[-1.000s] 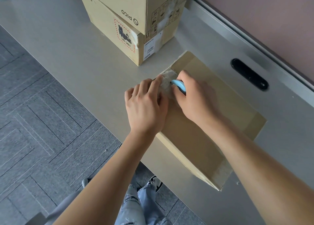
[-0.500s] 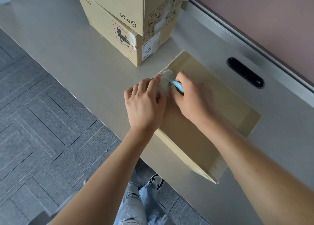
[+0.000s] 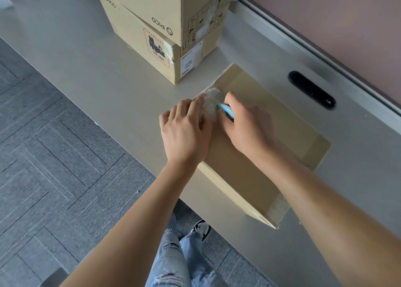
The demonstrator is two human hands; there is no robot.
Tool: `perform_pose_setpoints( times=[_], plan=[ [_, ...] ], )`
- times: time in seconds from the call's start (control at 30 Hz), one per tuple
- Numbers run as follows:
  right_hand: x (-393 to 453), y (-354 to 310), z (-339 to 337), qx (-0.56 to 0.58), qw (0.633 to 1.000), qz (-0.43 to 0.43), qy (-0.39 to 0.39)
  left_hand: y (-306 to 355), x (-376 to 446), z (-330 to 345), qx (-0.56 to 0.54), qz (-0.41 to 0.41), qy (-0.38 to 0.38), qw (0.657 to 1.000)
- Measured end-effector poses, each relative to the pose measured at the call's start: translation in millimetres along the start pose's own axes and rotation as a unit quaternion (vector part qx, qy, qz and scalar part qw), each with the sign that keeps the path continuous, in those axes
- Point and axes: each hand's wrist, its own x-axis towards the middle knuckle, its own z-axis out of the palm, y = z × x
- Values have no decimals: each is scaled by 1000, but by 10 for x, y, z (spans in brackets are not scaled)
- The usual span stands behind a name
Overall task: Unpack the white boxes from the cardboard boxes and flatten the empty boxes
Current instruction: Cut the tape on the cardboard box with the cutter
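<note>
Little has moved since a second ago: both hands stay at the same far-left corner of the box, and only the blue cutter has crept slightly along the crumpled tape there. That suggests the cut has barely advanced, so this box is not yet ready to flatten. It lies on the table, shut, with tape along its top seam, and whether anything is inside cannot be told. The left hand rests on the box's left edge, fingers lightly bent, fingertips pressing the tape down beside the cutter; it grips nothing that I can see. The right hand is curled round the cutter, whose tip meets the tape. Behind the box, further from the person, stand two stacked boxes, both shut, so their contents are hidden too. No white boxes are in view. Right of the box, a dark slot sits in the table.
</note>
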Motion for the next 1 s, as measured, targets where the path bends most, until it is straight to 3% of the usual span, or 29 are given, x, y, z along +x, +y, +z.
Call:
perform_pose_setpoints(
  times=[1.0],
  plan=[
    [-201,134,25,-50,998,-23,27,4,-1,-7,-4,-2,-2,1000]
  ],
)
